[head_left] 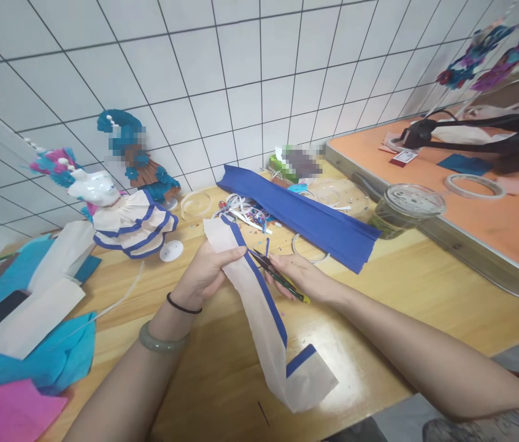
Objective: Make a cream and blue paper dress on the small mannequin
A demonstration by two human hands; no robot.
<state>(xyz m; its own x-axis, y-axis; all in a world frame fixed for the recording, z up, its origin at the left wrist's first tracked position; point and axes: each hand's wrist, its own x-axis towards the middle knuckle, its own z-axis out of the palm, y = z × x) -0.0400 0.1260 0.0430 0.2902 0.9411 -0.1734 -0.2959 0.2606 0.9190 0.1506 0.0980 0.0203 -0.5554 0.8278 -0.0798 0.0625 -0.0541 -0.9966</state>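
Note:
A long white paper strip (259, 319) with a blue border along one edge hangs from my left hand (211, 270), pinched between thumb and fingers; its lower end folds over on the table. My right hand (299, 276) grips dark scissors (282, 277) with a yellow tip at the handle end. Their points touch or nearly touch the blue border, just right of my left thumb. Beyond both hands lies a wide blue crepe paper strip (300, 215). Scraps and trimmings (245, 212) are heaped behind the white strip.
A doll in a tiered white and blue paper dress (133, 224) stands left, with a teal paper figure (142, 166) behind it. Blue and pink paper sheets (70, 350) and a phone (2, 311) lie left. A lidded jar (404, 209) stands right, beside an orange-topped table (480, 227).

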